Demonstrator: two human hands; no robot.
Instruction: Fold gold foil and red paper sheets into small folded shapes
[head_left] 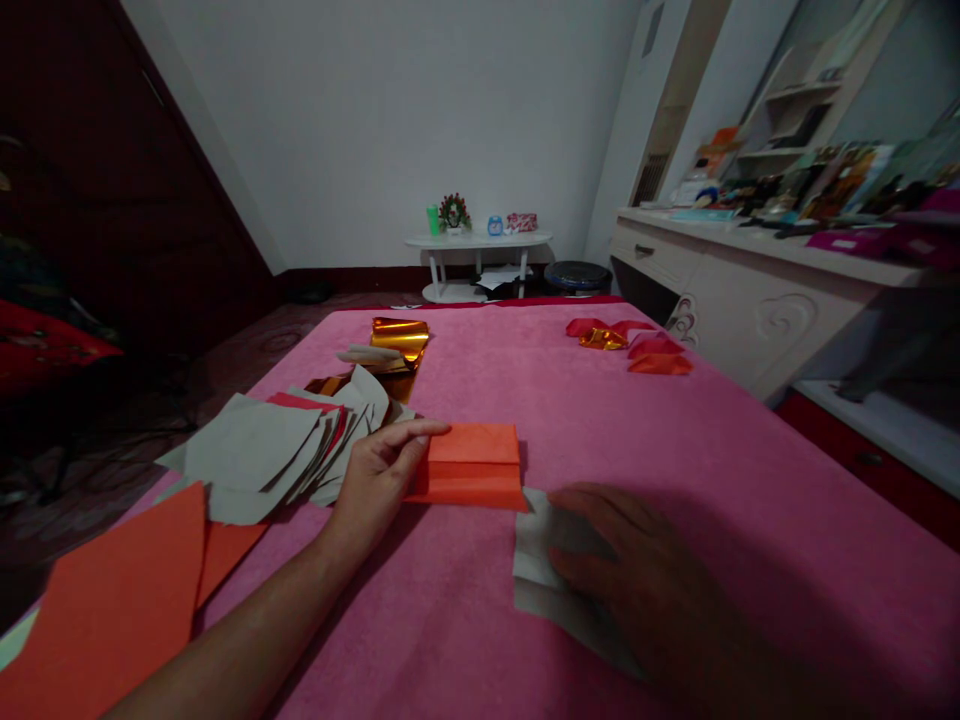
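Finding: the folded orange paper (471,466) lies at the centre of the frame on the pink surface (750,520), its long axis running left to right across the picture.

Left hand (379,475): at the paper's left short edge. The thumb lies on top along that edge and the fingers (409,470) curl against the edge, apparently pinching it. What lies beneath the edge is hidden.

Right hand (626,565): blurred, palm down, below and right of the paper. It rests flat on a pale sheet (534,545) whose upper corner meets the paper's lower right corner. The fingers appear laid together and gripping nothing.

The left hand is the one in contact with the paper. The right is just beside it, not touching.

Adjacent: a fan of grey sheets (255,455) left of the left hand, and flat orange sheets (112,600) at the lower left.
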